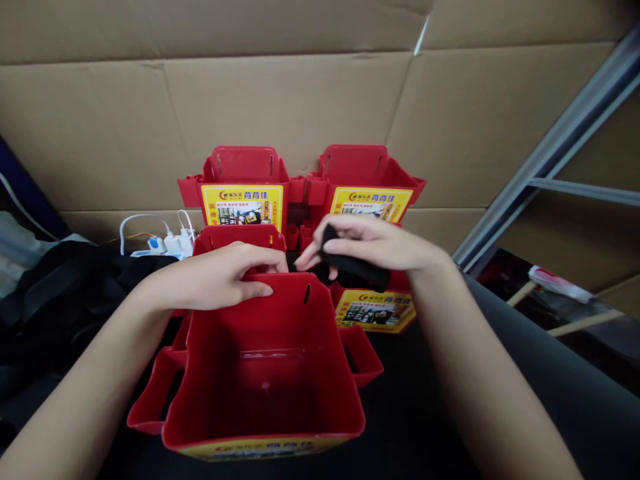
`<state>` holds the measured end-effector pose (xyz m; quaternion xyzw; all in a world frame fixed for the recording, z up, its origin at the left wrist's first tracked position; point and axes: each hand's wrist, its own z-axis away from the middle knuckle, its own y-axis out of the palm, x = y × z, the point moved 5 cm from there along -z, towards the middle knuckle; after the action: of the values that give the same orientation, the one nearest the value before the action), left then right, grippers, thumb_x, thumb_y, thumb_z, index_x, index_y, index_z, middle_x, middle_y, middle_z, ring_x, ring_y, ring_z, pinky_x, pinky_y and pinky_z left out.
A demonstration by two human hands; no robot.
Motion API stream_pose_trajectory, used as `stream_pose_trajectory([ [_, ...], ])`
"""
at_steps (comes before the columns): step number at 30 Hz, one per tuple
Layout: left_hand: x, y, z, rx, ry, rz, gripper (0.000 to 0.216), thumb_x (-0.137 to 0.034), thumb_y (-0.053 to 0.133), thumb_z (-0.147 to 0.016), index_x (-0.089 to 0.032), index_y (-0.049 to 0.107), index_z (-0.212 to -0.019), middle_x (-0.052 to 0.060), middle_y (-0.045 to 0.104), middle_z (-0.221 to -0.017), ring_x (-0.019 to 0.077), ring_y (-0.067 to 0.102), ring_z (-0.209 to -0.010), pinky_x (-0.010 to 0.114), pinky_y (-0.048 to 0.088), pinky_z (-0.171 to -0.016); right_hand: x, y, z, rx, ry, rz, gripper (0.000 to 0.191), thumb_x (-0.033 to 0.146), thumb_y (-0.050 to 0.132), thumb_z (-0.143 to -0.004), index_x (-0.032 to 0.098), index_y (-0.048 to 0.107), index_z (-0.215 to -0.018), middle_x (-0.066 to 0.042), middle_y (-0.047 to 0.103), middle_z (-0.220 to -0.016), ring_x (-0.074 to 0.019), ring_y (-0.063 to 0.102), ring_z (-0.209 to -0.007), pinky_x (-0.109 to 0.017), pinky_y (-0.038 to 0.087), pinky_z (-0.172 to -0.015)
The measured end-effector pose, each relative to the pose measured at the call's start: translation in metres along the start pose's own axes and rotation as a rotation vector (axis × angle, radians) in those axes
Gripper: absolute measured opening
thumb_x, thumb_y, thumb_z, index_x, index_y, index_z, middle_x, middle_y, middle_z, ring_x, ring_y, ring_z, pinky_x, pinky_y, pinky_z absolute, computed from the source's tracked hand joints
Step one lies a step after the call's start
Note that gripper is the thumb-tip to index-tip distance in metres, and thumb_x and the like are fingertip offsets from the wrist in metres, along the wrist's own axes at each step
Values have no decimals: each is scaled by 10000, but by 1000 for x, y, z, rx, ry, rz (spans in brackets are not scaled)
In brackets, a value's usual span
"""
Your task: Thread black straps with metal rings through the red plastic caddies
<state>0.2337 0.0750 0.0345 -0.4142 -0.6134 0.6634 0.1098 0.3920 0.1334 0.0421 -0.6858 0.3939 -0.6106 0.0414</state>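
Observation:
A red plastic tool bucket (270, 313) with side pockets and a yellow label stands nearest to me, its inside bare. My left hand (245, 270) is closed over its raised back edge, thumb inside and fingers behind, beside a narrow slot. Just behind and to the right of that edge, my right hand (360, 243) is closed around a bunched black strap (357, 267). The index finger of this hand points toward the back of the bucket. What my left fingertips touch behind the edge is hidden.
Behind stand more red buckets, a left one (245, 167), a right one (355, 167) and others partly covered by my hands. White plugs sit in a power strip (160, 252) at left. Cardboard (280, 100) lines the back; a metal frame (545, 153) rises at right.

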Motion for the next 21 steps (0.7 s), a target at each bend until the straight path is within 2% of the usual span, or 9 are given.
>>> stream_pose_trajectory([
  [3,0,1,0,13,-4,12,130,-93,485,-793,-187,521,-876,-50,545,-822,79,477,-729,170,375,-654,-10,19,-13,162,69,180,204,297,484,-862,130,593,-908,-33,638,-891,-96,563,-732,-208,430,-632],
  [7,0,0,-1,31,-3,19,122,-95,478,-796,-186,527,-861,-51,548,-811,80,476,-720,171,376,-645,-25,19,-13,294,140,234,211,272,537,-822,114,664,-880,-24,651,-817,-104,562,-731,-209,432,-674],
  [11,1,0,-1,18,5,14,139,-82,469,-792,-188,525,-862,-51,550,-824,80,480,-734,174,376,-651,-30,11,-7,270,209,249,236,308,568,-793,132,701,-877,-25,661,-756,-113,574,-676,-225,441,-659],
  [15,1,1,-1,25,3,11,128,-91,477,-792,-190,525,-858,-56,543,-800,77,472,-712,176,375,-640,-23,14,-8,233,195,281,258,281,549,-805,151,692,-975,-17,658,-758,-108,560,-642,-217,422,-591],
  [21,0,1,-2,23,7,21,118,-108,466,-808,-192,527,-864,-50,548,-819,80,477,-727,178,378,-646,-21,23,-12,246,152,367,230,175,530,-796,152,707,-941,6,655,-765,-115,565,-721,-206,417,-654],
])
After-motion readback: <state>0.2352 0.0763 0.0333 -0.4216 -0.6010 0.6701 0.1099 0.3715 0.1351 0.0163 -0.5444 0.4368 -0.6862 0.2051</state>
